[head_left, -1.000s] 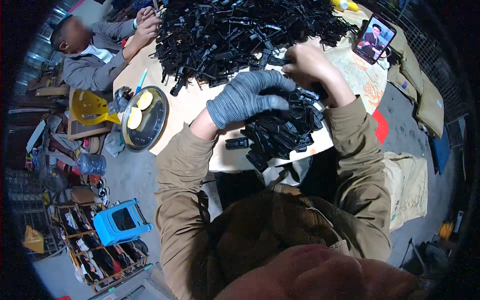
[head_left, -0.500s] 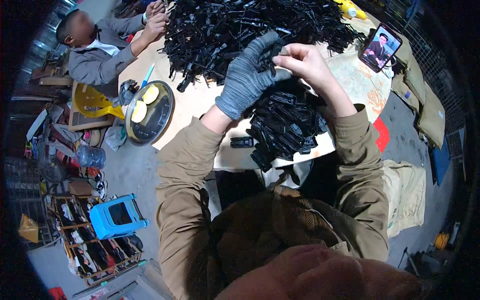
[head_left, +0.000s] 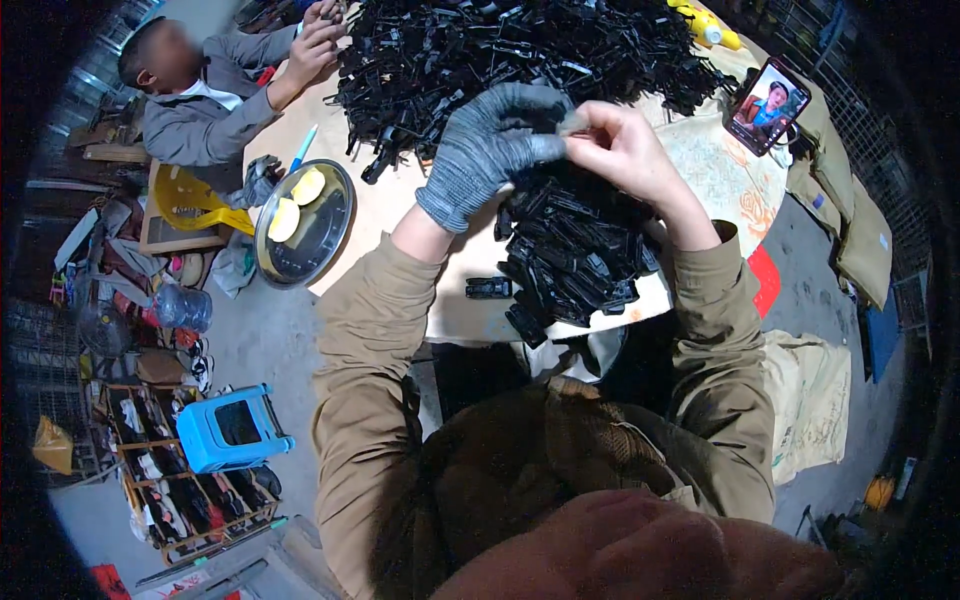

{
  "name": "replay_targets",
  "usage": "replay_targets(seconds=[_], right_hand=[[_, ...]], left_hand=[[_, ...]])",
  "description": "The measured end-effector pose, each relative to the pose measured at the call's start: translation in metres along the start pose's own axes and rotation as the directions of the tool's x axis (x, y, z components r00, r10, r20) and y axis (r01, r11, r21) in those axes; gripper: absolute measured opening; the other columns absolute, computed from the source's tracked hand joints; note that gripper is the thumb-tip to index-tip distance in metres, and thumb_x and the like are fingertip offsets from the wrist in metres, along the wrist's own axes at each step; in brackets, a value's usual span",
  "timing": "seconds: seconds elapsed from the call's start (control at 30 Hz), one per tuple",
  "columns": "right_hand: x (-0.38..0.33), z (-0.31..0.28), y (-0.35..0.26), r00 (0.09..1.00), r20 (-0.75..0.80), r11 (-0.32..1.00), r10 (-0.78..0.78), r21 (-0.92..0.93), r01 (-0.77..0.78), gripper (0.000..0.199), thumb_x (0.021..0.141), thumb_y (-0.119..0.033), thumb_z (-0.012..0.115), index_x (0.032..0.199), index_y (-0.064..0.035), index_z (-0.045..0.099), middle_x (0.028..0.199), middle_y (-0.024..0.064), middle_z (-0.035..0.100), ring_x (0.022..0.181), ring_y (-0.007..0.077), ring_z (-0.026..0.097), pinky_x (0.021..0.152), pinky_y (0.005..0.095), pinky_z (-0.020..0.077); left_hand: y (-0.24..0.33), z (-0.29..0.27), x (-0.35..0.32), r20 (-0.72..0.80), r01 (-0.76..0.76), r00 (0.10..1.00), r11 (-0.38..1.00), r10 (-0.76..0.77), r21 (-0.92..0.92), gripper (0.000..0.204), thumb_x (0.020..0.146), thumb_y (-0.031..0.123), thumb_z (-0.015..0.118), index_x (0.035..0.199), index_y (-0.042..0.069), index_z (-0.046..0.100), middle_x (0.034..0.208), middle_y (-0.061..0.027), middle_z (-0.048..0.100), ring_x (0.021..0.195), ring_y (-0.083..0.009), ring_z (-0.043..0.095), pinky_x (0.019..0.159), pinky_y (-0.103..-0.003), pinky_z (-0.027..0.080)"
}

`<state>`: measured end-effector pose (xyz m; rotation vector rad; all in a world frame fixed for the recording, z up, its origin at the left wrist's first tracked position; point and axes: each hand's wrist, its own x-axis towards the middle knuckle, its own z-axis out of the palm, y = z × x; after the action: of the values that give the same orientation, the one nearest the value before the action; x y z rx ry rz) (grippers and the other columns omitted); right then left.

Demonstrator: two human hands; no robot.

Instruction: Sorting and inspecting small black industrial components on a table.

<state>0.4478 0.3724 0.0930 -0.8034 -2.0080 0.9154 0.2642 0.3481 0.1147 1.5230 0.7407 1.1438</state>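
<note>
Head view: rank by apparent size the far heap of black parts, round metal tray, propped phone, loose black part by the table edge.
1. Far heap of black parts
2. Round metal tray
3. Propped phone
4. Loose black part

Fisheye and differing distances skew true sizes.

Both forearms rise from the lower edge in tan sleeves, the left one running from seven o'clock toward twelve, the right from five o'clock toward twelve, so that the wrists converge above the picture's centre. The left hand (head_left: 492,150) wears a grey knit glove, its fingers curled and its thumb pointing toward three o'clock. The right hand (head_left: 622,150) is bare, its fingertips (head_left: 578,122) pinched together and touching the gloved fingertips at about twelve o'clock.
</note>
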Motion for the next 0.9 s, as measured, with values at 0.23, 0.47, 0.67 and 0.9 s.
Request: replay_targets(seconds=[0.23,0.47,0.67,0.9], right_hand=[[-0.001,0.006,-0.004,0.990,-0.102,0.982,-0.094,0.157,0.109,0.016,0.088,-0.019,0.048,0.084,-0.0035,0.054,0.067,-0.0059,0.047,0.056,0.0011,0.038,0.049,0.0159,0.0300],[-0.004,0.013,-0.013,0.989,-0.145,0.991,-0.020,0.131,0.039,0.015,0.088,-0.016,0.048,0.083,-0.0029,0.053,0.065,-0.0044,0.050,0.054,0.0013,0.039,0.048,0.0163,0.0305],[-0.005,0.014,-0.013,0.991,-0.129,0.986,-0.045,0.153,0.064,0.017,0.088,-0.018,0.047,0.078,-0.0046,0.051,0.060,-0.0054,0.048,0.048,0.0005,0.036,0.043,0.0155,0.0282],[-0.004,0.006,-0.018,0.978,0.046,0.899,0.201,0.389,-0.203,0.018,0.089,-0.021,0.047,0.079,-0.0065,0.051,0.062,-0.0058,0.048,0.047,0.0002,0.036,0.041,0.0148,0.0270]], left_hand=[[-0.006,0.008,0.000,-0.144,-0.089,0.985,0.996,0.090,0.017,0.039,0.068,0.007,0.071,0.103,0.002,0.055,0.094,-0.0052,0.060,0.082,-0.0113,0.056,0.072,-0.024,0.048],[-0.009,0.012,-0.003,-0.213,-0.157,0.956,0.967,0.199,0.202,0.030,0.069,0.005,0.070,0.096,-0.001,0.058,0.092,-0.0075,0.061,0.083,-0.0128,0.058,0.075,-0.025,0.048],[-0.003,0.016,-0.006,-0.222,-0.228,0.932,0.939,0.287,0.256,0.023,0.070,0.007,0.069,0.091,0.001,0.062,0.088,-0.0074,0.064,0.078,-0.0118,0.059,0.071,-0.024,0.048],[-0.011,0.016,-0.003,-0.120,-0.336,0.886,0.800,0.447,0.498,0.022,0.073,0.009,0.066,0.093,0.002,0.062,0.089,-0.0066,0.063,0.076,-0.0126,0.060,0.068,-0.024,0.047]])
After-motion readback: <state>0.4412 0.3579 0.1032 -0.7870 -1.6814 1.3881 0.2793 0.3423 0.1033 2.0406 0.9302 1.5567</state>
